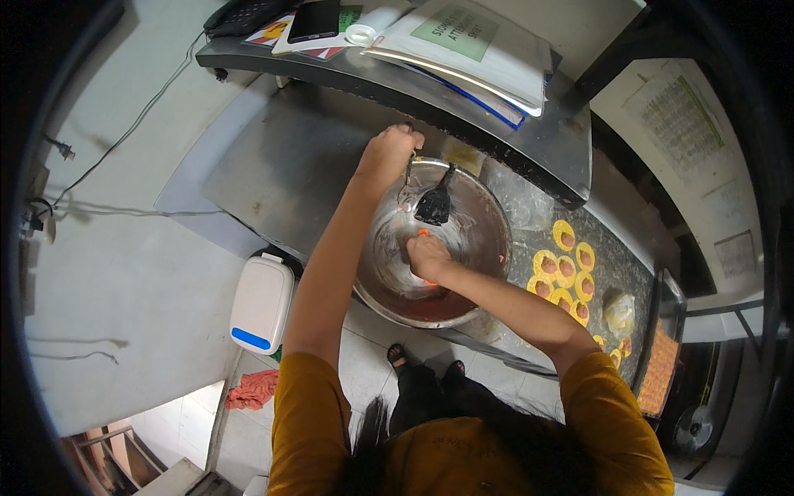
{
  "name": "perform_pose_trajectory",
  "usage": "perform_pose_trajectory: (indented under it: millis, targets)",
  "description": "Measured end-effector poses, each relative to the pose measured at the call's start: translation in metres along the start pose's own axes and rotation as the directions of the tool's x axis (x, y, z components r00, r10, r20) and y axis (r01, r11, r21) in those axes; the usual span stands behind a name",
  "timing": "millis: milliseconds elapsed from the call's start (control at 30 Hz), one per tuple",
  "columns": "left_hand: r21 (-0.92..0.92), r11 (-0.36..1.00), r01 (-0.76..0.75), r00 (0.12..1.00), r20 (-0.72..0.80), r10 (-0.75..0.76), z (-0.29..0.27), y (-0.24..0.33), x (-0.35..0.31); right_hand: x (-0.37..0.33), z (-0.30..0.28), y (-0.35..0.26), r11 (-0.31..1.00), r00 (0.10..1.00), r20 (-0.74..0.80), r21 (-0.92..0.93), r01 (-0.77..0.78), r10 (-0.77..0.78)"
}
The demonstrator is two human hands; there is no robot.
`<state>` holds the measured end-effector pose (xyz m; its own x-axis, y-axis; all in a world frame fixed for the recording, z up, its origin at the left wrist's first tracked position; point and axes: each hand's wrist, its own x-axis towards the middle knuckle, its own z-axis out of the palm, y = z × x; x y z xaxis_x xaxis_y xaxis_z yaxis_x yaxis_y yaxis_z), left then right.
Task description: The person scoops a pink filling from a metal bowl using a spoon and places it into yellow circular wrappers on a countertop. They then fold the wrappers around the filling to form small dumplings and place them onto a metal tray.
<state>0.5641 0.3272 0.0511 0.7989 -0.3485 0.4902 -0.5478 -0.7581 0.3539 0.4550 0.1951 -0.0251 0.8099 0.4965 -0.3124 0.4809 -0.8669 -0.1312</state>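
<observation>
Steel round mixing bowl (484,217): left hand (387,155) grips its far rim, right hand (428,256) fisted inside on orange scraper (423,234), black spatula (435,204) between.

Dark phone screen (313,20) top centre on shelf, white binder with green rectangular label (456,31) beside it, pale wall calendar (685,124) upper right
</observation>
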Motion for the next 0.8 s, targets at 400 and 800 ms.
perform_pose_trajectory:
  millis: [400, 800]
  targets:
    - [0.083, 0.995, 0.052, 0.998, 0.028, -0.055, 0.0, 0.007, -0.004, 0.004, 0.024, -0.002, 0.99, 0.987, -0.084, -0.038, -0.137, 0.134]
    - [-0.07, 0.975, 0.212, 0.977, -0.016, -0.214, -0.024, -0.002, -0.034, 0.021, 0.023, 0.028, 0.937, 0.942, -0.11, 0.195, -0.291, 0.316]
